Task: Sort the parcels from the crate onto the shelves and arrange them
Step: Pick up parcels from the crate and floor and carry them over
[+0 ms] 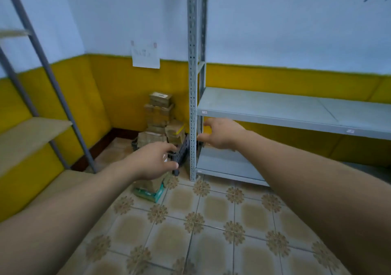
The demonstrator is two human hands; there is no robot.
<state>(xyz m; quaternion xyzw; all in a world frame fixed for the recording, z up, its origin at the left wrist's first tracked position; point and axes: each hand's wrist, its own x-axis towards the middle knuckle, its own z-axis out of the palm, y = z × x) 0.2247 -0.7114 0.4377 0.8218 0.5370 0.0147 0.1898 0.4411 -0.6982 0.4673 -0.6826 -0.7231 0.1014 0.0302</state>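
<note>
While our left hand [152, 161] reaches out just left of the frame's centre, its fingers and thumb curl round the dark rim of the crate [181, 151], fingers above and thumb below. The picture is blurred there, so we cannot tell how firm the hold is.

Our right hand [223, 134] is apart from it, at two o'clock of the left hand, with its fingers spread and thumb out, holding nothing. It hovers just beside the perforated upright [193, 84] of the grey steel rack, between the rack's middle shelf [275, 105] and its bottom shelf [224, 164]. Whether it touches the upright we cannot tell.

The crate stands on the tiled floor [211, 222] in the corner of the room, just beside the upright, on its nine o'clock side. Brown cardboard parcels [159, 114] are heaped in it. The pile rises at twelve o'clock of our left hand to about the level of the middle shelf, in front of the yellow wall [127, 97]. At six o'clock of that hand a teal packet [151, 193] lies at the foot of the heap.

A white sheet of paper [145, 57] is taped to the wall at twelve o'clock of the pile. At nine o'clock of the frame stands a second rack with a wooden shelf [29, 135].
</note>
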